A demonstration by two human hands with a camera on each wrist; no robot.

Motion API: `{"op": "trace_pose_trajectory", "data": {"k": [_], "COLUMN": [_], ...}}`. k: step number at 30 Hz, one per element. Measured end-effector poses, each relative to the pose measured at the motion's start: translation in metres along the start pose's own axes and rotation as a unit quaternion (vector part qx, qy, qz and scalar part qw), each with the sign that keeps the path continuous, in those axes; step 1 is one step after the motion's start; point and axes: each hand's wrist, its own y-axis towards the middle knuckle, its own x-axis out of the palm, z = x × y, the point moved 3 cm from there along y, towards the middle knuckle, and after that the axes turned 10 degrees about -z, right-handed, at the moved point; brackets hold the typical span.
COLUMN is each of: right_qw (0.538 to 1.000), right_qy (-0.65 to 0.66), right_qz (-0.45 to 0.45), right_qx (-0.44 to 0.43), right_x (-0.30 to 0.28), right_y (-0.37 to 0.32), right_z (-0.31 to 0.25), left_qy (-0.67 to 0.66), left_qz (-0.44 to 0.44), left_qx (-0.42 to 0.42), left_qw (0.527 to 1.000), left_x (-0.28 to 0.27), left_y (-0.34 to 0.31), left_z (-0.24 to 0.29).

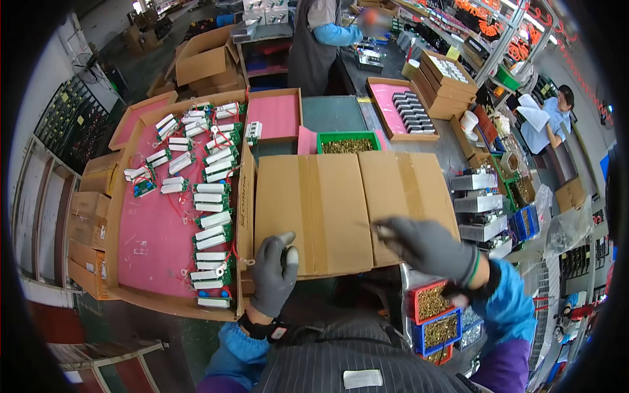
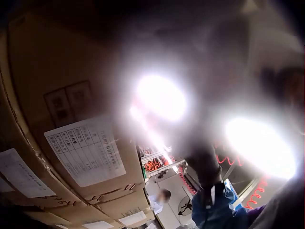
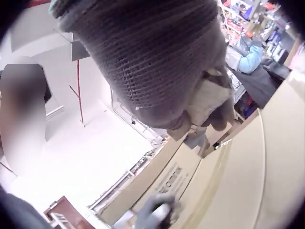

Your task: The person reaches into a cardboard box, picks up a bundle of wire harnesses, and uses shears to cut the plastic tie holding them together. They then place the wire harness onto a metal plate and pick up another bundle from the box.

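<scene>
Two brown cardboard panels (image 1: pixel 341 196) with tape strips lie side by side in front of the body. My grey-gloved left hand (image 1: pixel 274 275) is at their near left corner, thumb and fingers loosely bent, nothing visible between them; it also shows low in the right wrist view (image 3: pixel 156 212). Above the right panel is my gloved right hand (image 1: pixel 432 252), blurred, with bent fingers; a thin dark streak lies by its fingertips, and whether it holds anything is unclear. In the right wrist view the right glove (image 3: pixel 152 62) covers the upper middle, fingertips pointing down toward the cardboard.
On the left, a large carton (image 1: pixel 147 242) with pink lining holds several green-and-white parts. Beyond the panels is a green tray (image 1: pixel 319 143) of brass pieces. Metal heat sinks (image 1: pixel 475 204) stand at right, with red and blue bins (image 1: pixel 419 334) below. A person (image 1: pixel 314 46) stands across the bench.
</scene>
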Motion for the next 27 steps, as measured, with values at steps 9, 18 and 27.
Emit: {"op": "trace_pose_trajectory", "data": {"k": [9,18,27], "right_qw": [0.989,0.981,0.963], "right_qy": [-0.055,-0.099,0.056], "right_qz": [0.064,-0.16,-0.244], "right_qx": [-0.12,-0.04,-0.102], "right_x": [-0.054,-0.027,-0.023], "right_y": [0.198,0.293,0.316], "right_z": [0.093,0.123,0.147], "left_qy": [0.042,0.073,0.13], "left_qz": [0.043,0.089,0.083], "left_qx": [-0.039,-0.059,-0.072], "left_qw": [0.997,0.992,0.985], "left_x": [0.001,0.01,0.01], "left_y": [-0.005,-0.008,-0.003], "left_z": [-0.005,-0.016,-0.012]}}
